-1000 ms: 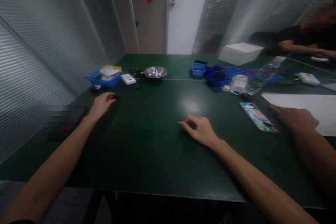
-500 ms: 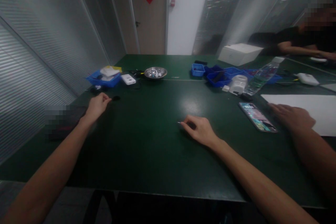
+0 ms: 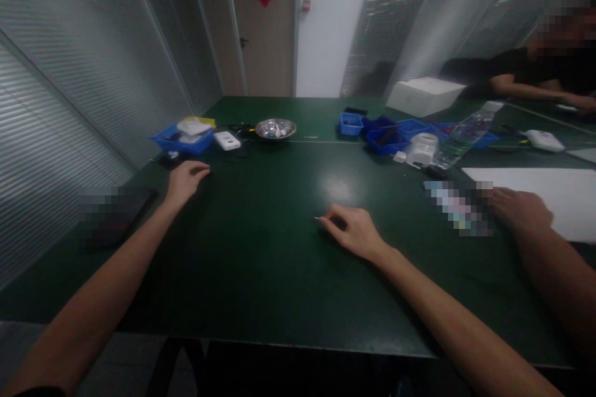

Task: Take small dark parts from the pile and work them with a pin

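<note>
My left hand (image 3: 185,182) is over the left part of the green table (image 3: 261,260), thumb and fingers drawn together at the tips. What sits between those fingertips, if anything, is too small and dark to make out. Nearer the middle, my right hand (image 3: 352,229) rests low over the tabletop in a pinch. From its fingertips a thin, pale, pin-like piece (image 3: 317,218) sticks out to the left; its exact kind does not show. Beyond my left hand lies a white box-shaped device (image 3: 227,141), next to a blue basket (image 3: 186,146) with a white crumpled thing in it.
A steel bowl (image 3: 275,129) holding small pieces stands farther back. Blue trays (image 3: 386,141), a white jar (image 3: 423,149) and a tilted plastic bottle (image 3: 465,136) are at right. Another person's hand (image 3: 521,208) lies by a blurred phone (image 3: 456,208). A dark flat object (image 3: 125,217) sits left.
My left hand has shifted a little right and away from me, its fingertips now where a dark round thing showed before. That thing no longer shows clearly. My right hand stays put.
</note>
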Demonstrator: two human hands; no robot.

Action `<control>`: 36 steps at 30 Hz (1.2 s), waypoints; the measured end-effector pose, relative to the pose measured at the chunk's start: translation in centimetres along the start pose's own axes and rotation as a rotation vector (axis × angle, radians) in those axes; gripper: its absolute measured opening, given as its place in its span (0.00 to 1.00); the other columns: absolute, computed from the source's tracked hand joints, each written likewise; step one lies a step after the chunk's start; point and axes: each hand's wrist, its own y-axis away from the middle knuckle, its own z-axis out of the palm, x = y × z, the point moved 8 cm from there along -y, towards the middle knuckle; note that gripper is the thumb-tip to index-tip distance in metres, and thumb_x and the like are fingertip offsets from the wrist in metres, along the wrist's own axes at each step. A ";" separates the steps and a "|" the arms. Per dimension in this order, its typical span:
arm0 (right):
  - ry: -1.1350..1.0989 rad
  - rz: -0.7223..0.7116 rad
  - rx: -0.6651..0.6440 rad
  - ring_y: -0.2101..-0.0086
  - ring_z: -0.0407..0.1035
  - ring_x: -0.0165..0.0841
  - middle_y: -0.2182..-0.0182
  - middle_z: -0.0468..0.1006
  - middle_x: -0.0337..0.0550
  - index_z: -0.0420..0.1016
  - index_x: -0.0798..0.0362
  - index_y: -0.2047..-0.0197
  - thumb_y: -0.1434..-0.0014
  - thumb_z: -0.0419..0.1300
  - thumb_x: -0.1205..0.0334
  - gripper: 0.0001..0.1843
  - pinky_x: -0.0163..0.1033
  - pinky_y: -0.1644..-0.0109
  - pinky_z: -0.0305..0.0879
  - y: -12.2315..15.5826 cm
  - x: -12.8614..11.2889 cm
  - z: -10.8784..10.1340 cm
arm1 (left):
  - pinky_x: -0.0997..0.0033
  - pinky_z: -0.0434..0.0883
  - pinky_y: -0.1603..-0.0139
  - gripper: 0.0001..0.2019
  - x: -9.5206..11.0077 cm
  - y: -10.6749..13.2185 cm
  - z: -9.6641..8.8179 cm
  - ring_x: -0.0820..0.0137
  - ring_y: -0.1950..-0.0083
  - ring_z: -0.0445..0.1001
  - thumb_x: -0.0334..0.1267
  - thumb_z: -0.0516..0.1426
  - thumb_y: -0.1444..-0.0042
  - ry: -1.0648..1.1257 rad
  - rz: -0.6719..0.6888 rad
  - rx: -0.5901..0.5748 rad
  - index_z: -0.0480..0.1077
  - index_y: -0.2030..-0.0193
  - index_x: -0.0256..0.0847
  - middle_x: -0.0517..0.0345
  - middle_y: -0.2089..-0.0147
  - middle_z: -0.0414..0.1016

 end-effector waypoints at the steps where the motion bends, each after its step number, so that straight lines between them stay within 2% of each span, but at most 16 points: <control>1: 0.001 0.001 -0.001 0.74 0.67 0.29 0.71 0.77 0.37 0.74 0.50 0.64 0.30 0.57 0.52 0.14 0.36 0.68 0.56 0.0 0.0 0.0 | 0.64 0.72 0.48 0.12 -0.2 0.0 0.3 0.60 0.52 0.78 0.43 0.63 0.41 0.002 -0.005 -0.012 0.81 0.53 0.43 0.52 0.49 0.81; 4: -0.001 0.000 -0.007 0.74 0.67 0.29 0.71 0.77 0.37 0.74 0.51 0.63 0.30 0.57 0.52 0.14 0.36 0.68 0.57 0.0 0.0 0.1 | 0.63 0.72 0.48 0.13 -1.0 0.0 0.9 0.59 0.54 0.79 0.43 0.63 0.41 -0.002 -0.029 -0.023 0.81 0.52 0.43 0.53 0.54 0.83; 8: 0.008 0.002 -0.003 0.75 0.67 0.28 0.71 0.78 0.37 0.74 0.50 0.63 0.30 0.57 0.52 0.14 0.36 0.68 0.57 0.0 0.1 0.1 | 0.64 0.73 0.49 0.14 -2.1 -0.1 0.9 0.60 0.56 0.80 0.44 0.64 0.42 0.002 -0.081 0.008 0.82 0.52 0.43 0.54 0.56 0.83; 15: 0.011 -0.009 -0.014 0.75 0.67 0.28 0.71 0.78 0.37 0.74 0.50 0.63 0.30 0.57 0.51 0.14 0.36 0.68 0.57 0.0 0.3 0.3 | 0.66 0.73 0.52 0.15 -3.8 -0.2 0.9 0.61 0.57 0.80 0.44 0.67 0.50 0.107 -0.302 0.029 0.83 0.56 0.43 0.54 0.58 0.84; 19: 0.023 -0.006 -0.012 0.74 0.67 0.29 0.71 0.78 0.37 0.74 0.50 0.63 0.30 0.57 0.52 0.14 0.36 0.68 0.56 0.0 0.2 0.3 | 0.64 0.73 0.53 0.14 -4.1 -0.4 1.2 0.60 0.58 0.79 0.41 0.68 0.53 0.200 -0.401 0.052 0.83 0.59 0.41 0.54 0.61 0.84; 25: 0.021 0.004 -0.011 0.75 0.66 0.29 0.71 0.77 0.37 0.74 0.50 0.64 0.30 0.57 0.51 0.15 0.36 0.68 0.56 0.0 -0.1 0.1 | 0.65 0.73 0.55 0.11 -4.2 -1.3 1.4 0.61 0.60 0.79 0.34 0.66 0.56 0.319 -0.440 0.084 0.83 0.63 0.38 0.53 0.64 0.83; 28: 0.010 0.006 -0.023 0.75 0.66 0.29 0.72 0.77 0.38 0.74 0.50 0.64 0.29 0.56 0.51 0.15 0.36 0.69 0.56 -0.1 -0.3 0.0 | 0.65 0.73 0.53 0.11 -4.2 -1.5 1.5 0.59 0.57 0.79 0.35 0.65 0.54 0.273 -0.400 0.052 0.83 0.63 0.38 0.52 0.62 0.83; 31: 0.007 0.006 -0.032 0.75 0.66 0.29 0.71 0.77 0.38 0.74 0.51 0.64 0.29 0.56 0.51 0.15 0.36 0.69 0.56 -0.1 -0.3 0.0 | 0.63 0.73 0.49 0.12 -3.6 -1.2 1.6 0.58 0.55 0.80 0.40 0.64 0.49 0.143 -0.287 -0.020 0.82 0.59 0.39 0.51 0.60 0.83; 36: 0.017 0.004 -0.025 0.75 0.67 0.29 0.72 0.77 0.37 0.74 0.50 0.64 0.30 0.57 0.51 0.14 0.36 0.68 0.57 0.0 -0.2 0.1 | 0.58 0.68 0.39 0.13 0.0 0.2 1.8 0.55 0.45 0.76 0.39 0.57 0.37 -0.154 0.087 -0.137 0.80 0.52 0.38 0.45 0.47 0.80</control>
